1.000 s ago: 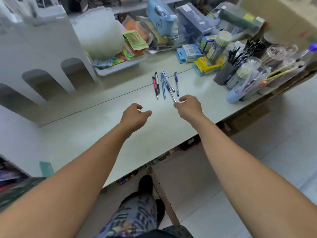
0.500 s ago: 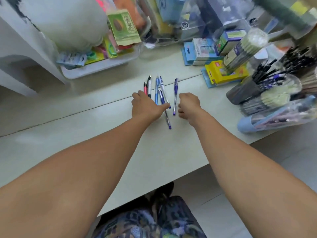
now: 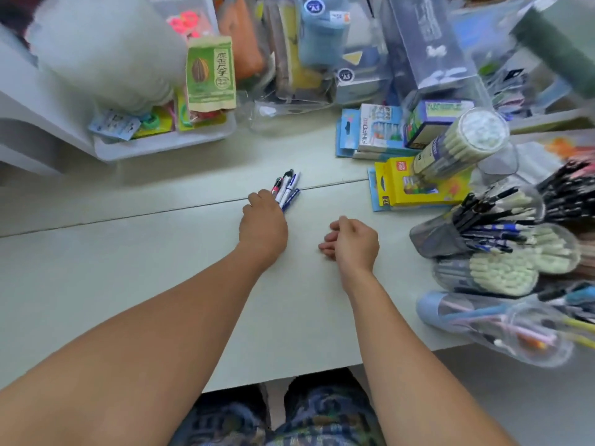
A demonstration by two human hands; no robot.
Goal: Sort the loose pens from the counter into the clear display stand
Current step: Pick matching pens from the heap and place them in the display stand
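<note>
Several loose pens (image 3: 287, 189), blue, white, red and black, are bunched together on the pale counter (image 3: 128, 268). My left hand (image 3: 262, 225) grips the bunch at its near end, and the pen tips stick out beyond my fingers. To the right, my right hand (image 3: 352, 241) rests on the counter with fingers loosely curled and nothing in it. The clear display stand (image 3: 483, 249) stands at the right edge of the counter, its tubes stuffed with pens and pencils.
A white tray (image 3: 161, 146) of stationery and a green packet (image 3: 211, 75) sit at the back left. Yellow (image 3: 415, 185) and blue boxes (image 3: 376, 133) lie behind the stand, with a clear tube of pencils (image 3: 457, 146) leaning over them. The counter's front edge runs just above my legs.
The spread-out pens have been gathered into one bunch under my left hand. My right hand has drawn back to the right, away from the pens. The camera has moved closer.
</note>
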